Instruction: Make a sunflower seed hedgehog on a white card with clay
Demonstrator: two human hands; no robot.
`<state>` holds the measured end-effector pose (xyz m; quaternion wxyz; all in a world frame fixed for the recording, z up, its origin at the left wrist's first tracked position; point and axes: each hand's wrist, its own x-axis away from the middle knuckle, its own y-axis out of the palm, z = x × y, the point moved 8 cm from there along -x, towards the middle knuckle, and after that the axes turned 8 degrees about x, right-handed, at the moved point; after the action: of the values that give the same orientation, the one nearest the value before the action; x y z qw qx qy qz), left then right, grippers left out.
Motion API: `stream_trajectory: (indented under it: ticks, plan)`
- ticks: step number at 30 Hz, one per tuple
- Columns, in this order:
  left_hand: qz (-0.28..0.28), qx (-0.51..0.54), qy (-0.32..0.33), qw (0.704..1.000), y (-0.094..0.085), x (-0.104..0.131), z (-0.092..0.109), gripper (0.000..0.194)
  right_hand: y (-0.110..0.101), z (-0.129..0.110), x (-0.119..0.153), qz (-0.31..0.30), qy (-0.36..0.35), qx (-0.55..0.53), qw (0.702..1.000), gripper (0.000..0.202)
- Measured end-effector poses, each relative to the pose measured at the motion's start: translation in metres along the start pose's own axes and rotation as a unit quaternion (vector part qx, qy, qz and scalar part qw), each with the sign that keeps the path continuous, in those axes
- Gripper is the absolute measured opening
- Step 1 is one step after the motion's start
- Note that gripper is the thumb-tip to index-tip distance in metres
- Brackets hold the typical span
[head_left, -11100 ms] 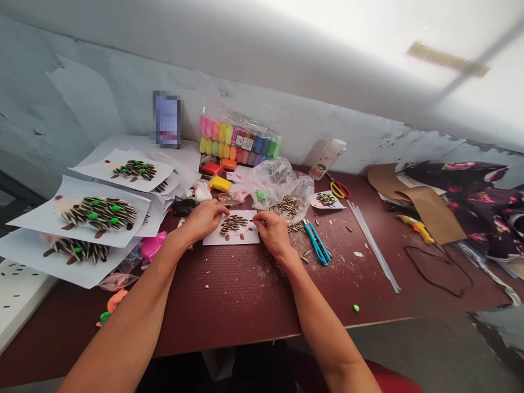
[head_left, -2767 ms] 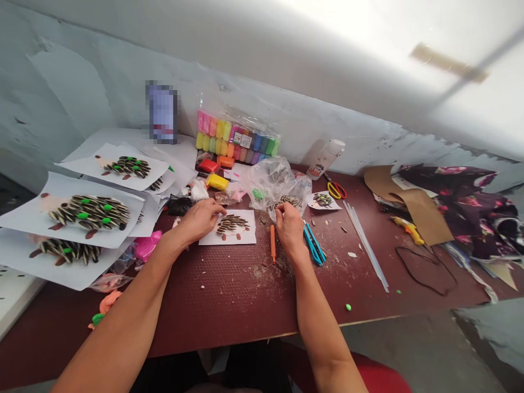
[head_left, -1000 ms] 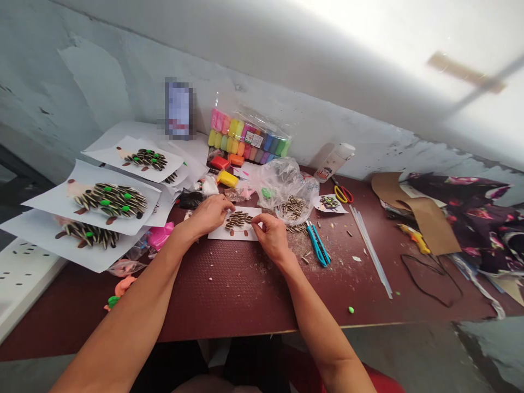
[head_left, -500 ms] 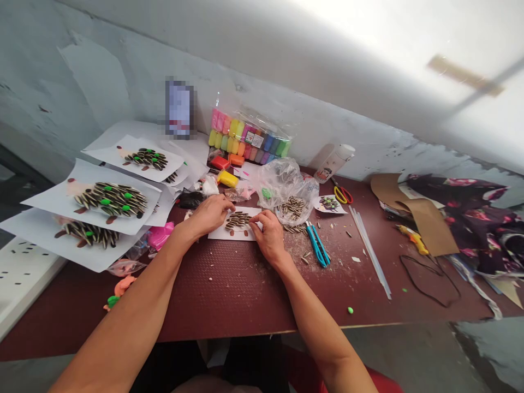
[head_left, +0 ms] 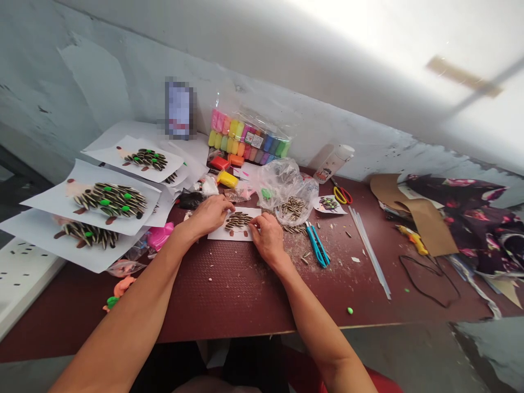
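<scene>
A small white card (head_left: 216, 235) lies on the table between my hands. On it is a hedgehog shape covered with striped sunflower seeds (head_left: 237, 220), with brown feet below. My left hand (head_left: 213, 214) rests over the card's left part, fingers curled together; whatever they hold is hidden. At the seeds' right edge, my right hand (head_left: 268, 236) has its thumb and fingertips pressed together on the card. Anything in that pinch is too small to make out. Beyond my right hand, a clear plastic bag (head_left: 282, 177) holds loose sunflower seeds (head_left: 292, 208).
Finished-looking hedgehog sheets (head_left: 110, 199) are stacked at left. A teal utility knife (head_left: 317, 244), scissors (head_left: 341, 195), clear glue sticks (head_left: 370, 254) and a yellow glue gun (head_left: 412, 238) lie to the right. Coloured clay packs (head_left: 249, 136) and a white bottle (head_left: 334, 164) stand behind.
My right hand's fingertips have shifted very slightly and lie closer together at the seeds' right edge. My left hand stays almost where it was.
</scene>
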<state>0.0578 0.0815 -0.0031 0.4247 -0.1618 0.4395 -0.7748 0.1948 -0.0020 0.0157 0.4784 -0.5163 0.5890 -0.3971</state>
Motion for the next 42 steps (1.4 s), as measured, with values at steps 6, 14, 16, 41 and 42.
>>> stream_trajectory:
  ticks: [6, 14, 16, 41, 42]
  plan:
    - [0.002, -0.002, -0.001, 1.000, -0.001, 0.000, 0.002, 0.036, 0.001, -0.002, 0.000, -0.005, 0.004, 0.020, 1.000, 0.012]
    - [-0.004, -0.004, -0.004, 1.000, -0.002, 0.001, 0.005, 0.035, 0.002, -0.004, -0.001, -0.004, 0.001, 0.030, 1.000, 0.012]
    - [-0.004, -0.005, 0.000, 1.000, -0.003, 0.001, 0.005, 0.034, 0.003, -0.005, -0.001, -0.002, -0.001, 0.026, 1.000, 0.013]
    - [-0.011, 0.003, -0.002, 1.000, -0.002, 0.000, 0.004, 0.034, -0.028, 0.087, -0.008, 0.047, 0.148, 0.108, 0.982, 0.028]
    - [-0.011, 0.003, -0.002, 1.000, -0.002, 0.000, 0.004, 0.034, -0.028, 0.088, -0.009, 0.055, 0.143, 0.111, 0.982, 0.030]
